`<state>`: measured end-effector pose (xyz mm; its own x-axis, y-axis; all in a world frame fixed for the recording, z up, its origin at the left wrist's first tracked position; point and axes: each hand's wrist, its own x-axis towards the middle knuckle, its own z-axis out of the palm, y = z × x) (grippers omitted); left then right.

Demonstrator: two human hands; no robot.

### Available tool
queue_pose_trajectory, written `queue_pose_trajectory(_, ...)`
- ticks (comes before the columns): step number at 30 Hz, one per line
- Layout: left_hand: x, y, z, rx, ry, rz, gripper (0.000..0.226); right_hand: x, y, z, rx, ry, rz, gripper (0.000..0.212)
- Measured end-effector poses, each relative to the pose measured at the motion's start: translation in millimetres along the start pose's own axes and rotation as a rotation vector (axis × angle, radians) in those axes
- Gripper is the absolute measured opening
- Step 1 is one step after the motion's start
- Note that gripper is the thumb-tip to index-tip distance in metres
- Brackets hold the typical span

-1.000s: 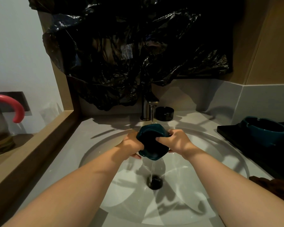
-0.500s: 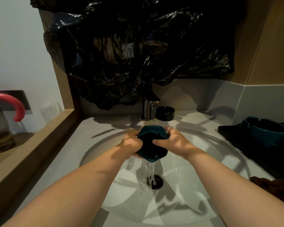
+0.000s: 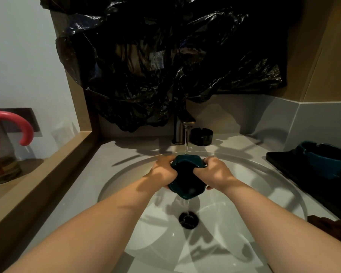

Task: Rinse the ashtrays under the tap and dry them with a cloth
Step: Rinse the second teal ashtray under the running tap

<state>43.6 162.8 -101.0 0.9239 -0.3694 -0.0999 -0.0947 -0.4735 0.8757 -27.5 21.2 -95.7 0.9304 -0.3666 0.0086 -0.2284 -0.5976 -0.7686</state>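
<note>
Regripped since earlier, one teal hexagonal ceramic ashtray (image 3: 186, 180), clasped by left hand (image 3: 161, 172) and right hand (image 3: 217, 174), catches water from the metal tap (image 3: 180, 128). Three ashtrays in all: a black round ashtray (image 3: 201, 136), a second teal ashtray (image 3: 323, 160).

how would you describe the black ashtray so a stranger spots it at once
Start at the round white sink and find the metal tap at its back rim. Just right of the tap's base, on the counter, sits the black ashtray. It is low, round and black; the ashtray under the stream and the far-right ashtray are teal.
</note>
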Motion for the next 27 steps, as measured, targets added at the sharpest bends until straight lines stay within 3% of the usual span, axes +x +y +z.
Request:
queue_pose_trajectory(3,0,-2,0,-0.022,0.007,-0.063,0.048,2,-1,1,0.005,0.030,-0.048,0.014)
queue_pose_trajectory(6,-3,-1,-1,-0.152,0.010,-0.117,0.040,2,-5,2,0.182,0.012,-0.107,0.033)
queue_pose_trajectory(13,-5,0,-3,-0.428,-0.045,-0.196,0.040,2,0,-3,0.481,-0.155,0.012,0.045)
queue_pose_trajectory(19,-7,6,-3,-0.465,-0.129,-0.235,0.017,3,-2,-8,0.558,-0.058,0.186,0.023)
queue_pose_trajectory(24,-13,11,-3,-0.400,-0.270,-0.300,0.024,-2,-4,-22,0.597,-0.128,0.391,0.021)
queue_pose_trajectory(27,-17,10,-2,-0.392,-0.413,-0.375,0.027,-4,-5,-27,0.477,-0.089,0.422,0.022)
